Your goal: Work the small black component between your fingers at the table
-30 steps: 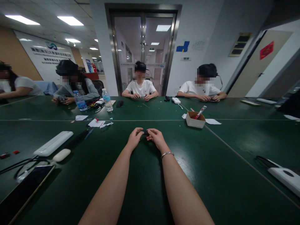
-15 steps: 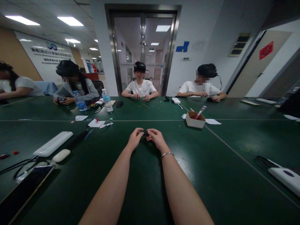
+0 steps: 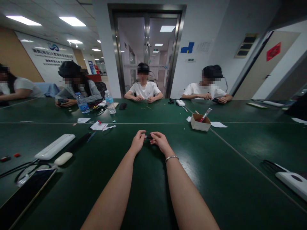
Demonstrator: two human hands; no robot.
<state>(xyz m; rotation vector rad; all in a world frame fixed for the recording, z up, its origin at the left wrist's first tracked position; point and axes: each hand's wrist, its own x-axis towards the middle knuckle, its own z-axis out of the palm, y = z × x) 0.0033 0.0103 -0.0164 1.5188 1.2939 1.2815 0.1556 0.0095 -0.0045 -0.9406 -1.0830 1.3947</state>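
Note:
A small black object (image 3: 149, 136) with a short silvery end on its left side is between my two hands, just above the green table (image 3: 148, 179). My right hand (image 3: 159, 141) pinches its dark part between thumb and fingers. My left hand (image 3: 138, 141) has its thumb and fingertips closed at the silvery end. The fingers partly cover the object, and its exact kind is too small to tell. A metal bangle (image 3: 171, 157) is round my right wrist.
At left lie a white power strip (image 3: 55, 147), a white mouse (image 3: 63, 158) and a phone (image 3: 26, 193). A small box (image 3: 200, 126) with a tool sits beyond my right hand. Bottles (image 3: 110, 103) stand far left. Several people sit across the table.
My left fingertips have shifted slightly left, and more of the object's silvery end shows between the hands. My right hand has hardly moved.

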